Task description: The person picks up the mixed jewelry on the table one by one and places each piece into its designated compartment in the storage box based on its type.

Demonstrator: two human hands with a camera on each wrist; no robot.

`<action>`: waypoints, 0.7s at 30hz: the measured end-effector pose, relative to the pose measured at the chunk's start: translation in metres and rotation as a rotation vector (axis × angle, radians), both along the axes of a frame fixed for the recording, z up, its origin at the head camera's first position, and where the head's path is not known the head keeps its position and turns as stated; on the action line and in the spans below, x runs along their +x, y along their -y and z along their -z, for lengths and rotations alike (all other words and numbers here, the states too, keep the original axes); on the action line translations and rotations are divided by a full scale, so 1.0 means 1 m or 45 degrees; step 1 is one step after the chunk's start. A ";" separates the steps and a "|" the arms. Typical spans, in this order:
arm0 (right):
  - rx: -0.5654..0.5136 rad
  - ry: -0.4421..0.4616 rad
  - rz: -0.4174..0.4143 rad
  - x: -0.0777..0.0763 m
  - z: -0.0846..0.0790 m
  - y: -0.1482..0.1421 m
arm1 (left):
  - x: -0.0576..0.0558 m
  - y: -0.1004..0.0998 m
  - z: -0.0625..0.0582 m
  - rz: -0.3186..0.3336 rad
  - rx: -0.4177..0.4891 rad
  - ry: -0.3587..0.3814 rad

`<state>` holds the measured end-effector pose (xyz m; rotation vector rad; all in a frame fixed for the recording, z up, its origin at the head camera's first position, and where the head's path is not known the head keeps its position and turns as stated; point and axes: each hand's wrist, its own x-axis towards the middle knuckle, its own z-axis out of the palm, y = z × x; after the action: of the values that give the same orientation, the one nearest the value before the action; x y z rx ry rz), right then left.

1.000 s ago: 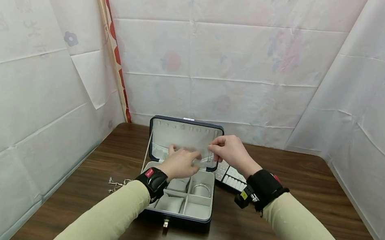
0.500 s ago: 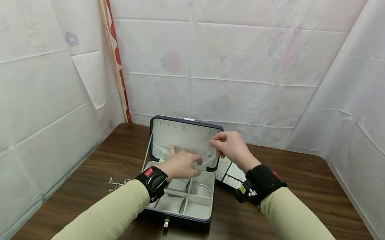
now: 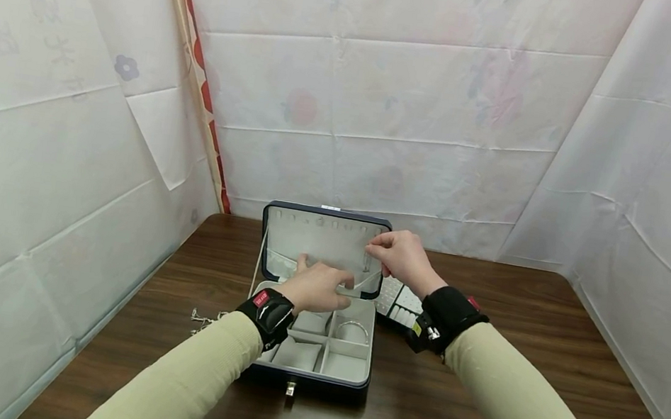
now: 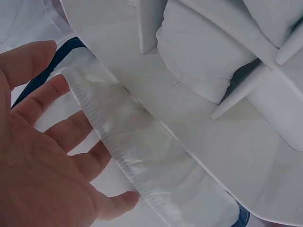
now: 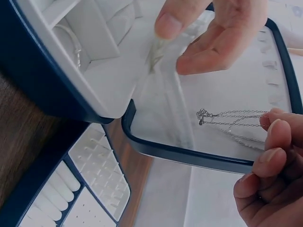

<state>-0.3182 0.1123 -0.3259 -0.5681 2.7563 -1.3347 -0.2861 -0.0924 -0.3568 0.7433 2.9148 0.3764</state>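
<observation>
A dark blue jewelry box (image 3: 326,385) stands with its lid up, pale lining inside. My left hand (image 3: 319,287) is at the lid's lower part; in the left wrist view its spread fingers (image 4: 71,132) pull out the gathered edge of the lid's fabric pocket (image 4: 142,137). The thumb stands apart from the cloth. My right hand (image 3: 404,256) is at the lid's right side. It pinches a silver chain necklace (image 5: 232,115) between thumb and fingers, its strands hanging before the lid lining, a small bunched end free.
A white tray with ring rolls (image 3: 405,309) lies right of the box. More silver chains (image 3: 202,320) lie on the brown table (image 3: 455,412) to the left. Inside the box are cushions (image 3: 297,354) and a bracelet (image 3: 352,328). Small tabs line the lid's top.
The right hand has shifted slightly right with the necklace. The left hand has stayed by the pocket, whose edge is now stretched outward near the right corner.
</observation>
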 end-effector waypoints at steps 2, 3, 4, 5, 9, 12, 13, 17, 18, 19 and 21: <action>0.017 -0.022 0.006 -0.001 0.002 0.001 | 0.000 0.000 0.000 -0.004 0.001 0.006; 0.028 -0.031 0.006 -0.002 0.002 0.002 | 0.000 0.000 0.000 -0.006 -0.001 0.008; 0.034 -0.035 0.006 -0.002 0.003 0.002 | 0.000 0.000 0.000 -0.009 -0.001 0.011; 0.039 -0.037 0.007 -0.003 0.004 0.002 | 0.000 0.000 0.000 -0.011 -0.002 0.013; 0.052 -0.031 0.006 -0.003 0.008 0.003 | -0.001 0.001 0.001 -0.013 -0.002 0.017; 0.075 -0.031 0.009 -0.003 0.010 0.003 | -0.002 0.001 0.002 -0.003 -0.001 0.013; 0.088 -0.034 0.013 -0.003 0.010 0.003 | -0.002 0.001 0.002 0.000 -0.002 0.013; 0.136 -0.065 0.022 -0.003 0.012 0.003 | -0.001 0.001 0.001 0.003 -0.003 0.015; 0.148 -0.073 0.020 -0.002 0.013 0.003 | 0.000 0.001 0.001 0.003 -0.005 0.016; 0.157 -0.081 0.019 -0.002 0.013 0.003 | 0.000 0.001 0.001 0.004 -0.003 0.018; 0.177 -0.097 0.012 -0.001 0.014 0.002 | 0.000 0.001 0.000 0.006 -0.003 0.018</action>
<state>-0.3193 0.1101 -0.3396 -0.6097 2.8864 -1.1341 -0.2860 -0.0931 -0.3572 0.7440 2.8991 0.3759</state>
